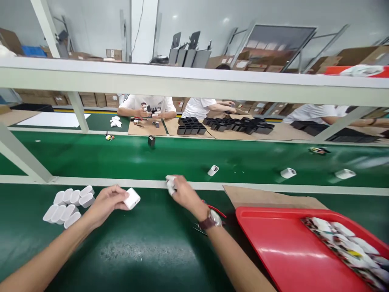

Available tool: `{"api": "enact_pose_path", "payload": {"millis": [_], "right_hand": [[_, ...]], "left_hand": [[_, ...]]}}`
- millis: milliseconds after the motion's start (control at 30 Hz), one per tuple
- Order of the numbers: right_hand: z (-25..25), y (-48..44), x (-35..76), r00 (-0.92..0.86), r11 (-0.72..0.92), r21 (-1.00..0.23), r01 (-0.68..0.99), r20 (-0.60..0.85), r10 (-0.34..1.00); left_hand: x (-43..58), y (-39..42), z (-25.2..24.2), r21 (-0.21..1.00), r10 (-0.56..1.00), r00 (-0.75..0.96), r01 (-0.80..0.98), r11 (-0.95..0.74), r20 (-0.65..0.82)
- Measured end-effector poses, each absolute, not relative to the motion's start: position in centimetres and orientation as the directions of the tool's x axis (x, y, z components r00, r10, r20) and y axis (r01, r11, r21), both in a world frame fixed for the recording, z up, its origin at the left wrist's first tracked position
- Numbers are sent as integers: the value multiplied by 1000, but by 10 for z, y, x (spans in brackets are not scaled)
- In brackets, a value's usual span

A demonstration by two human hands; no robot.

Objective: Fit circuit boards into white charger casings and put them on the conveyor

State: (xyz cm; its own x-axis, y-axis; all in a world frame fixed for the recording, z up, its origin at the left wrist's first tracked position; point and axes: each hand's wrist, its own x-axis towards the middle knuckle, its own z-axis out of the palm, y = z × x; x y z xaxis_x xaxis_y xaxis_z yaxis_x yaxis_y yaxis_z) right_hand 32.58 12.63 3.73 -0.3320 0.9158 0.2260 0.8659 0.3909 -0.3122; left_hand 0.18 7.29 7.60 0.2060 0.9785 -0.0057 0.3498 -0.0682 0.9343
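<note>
My left hand point(105, 203) is closed on a small white plastic housing point(132, 198) with rounded corners, gripped between thumb and fingers above the green bench. Left of that hand stand several white oval plastic shells point(69, 207) in a loose cluster. My right hand point(181, 190) hovers near the pale rail by the belt, white coverings on some fingertips. Motion blurs its fingers, so their grip and anything in them are unclear. Partly behind my right wrist lie red-handled pliers point(217, 210) and a thin dark metal tool point(199, 230).
A red tray point(273, 251) with small white parts sits at right, over cardboard point(273, 197). White housings point(213, 170) and a black case point(151, 141) lie on the green belt point(182, 156). Opposite, co-workers sit by black trays point(191, 126). A shelf beam point(194, 83) crosses above.
</note>
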Motion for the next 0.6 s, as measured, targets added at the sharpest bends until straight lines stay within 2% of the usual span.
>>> {"api": "enact_pose_path", "payload": {"millis": [67, 100, 200, 267, 400, 533, 600], "right_hand": [[33, 90, 303, -483, 544, -356, 760, 252, 839], [29, 72, 294, -532, 593, -375, 713, 263, 805], [14, 33, 278, -581, 668, -439, 600, 335, 742], [4, 19, 277, -550, 669, -398, 627, 383, 743], [-10, 10, 278, -513, 640, -232, 732, 430, 743], [-14, 11, 278, -525, 676, -234, 699, 473, 708], [-16, 13, 278, -520, 691, -246, 680, 502, 691]], "left_hand": [[3, 112, 86, 771, 969, 207, 593, -233, 134], [3, 132, 88, 708, 964, 201, 655, -263, 172], [5, 181, 85, 621, 965, 174, 740, -260, 197], [3, 196, 81, 579, 964, 181, 772, -263, 197], [-20, 182, 92, 519, 947, 199, 798, -307, 253], [-72, 133, 126, 421, 924, 141, 858, -293, 356], [-97, 105, 135, 314, 926, 202, 899, -304, 318]]}}
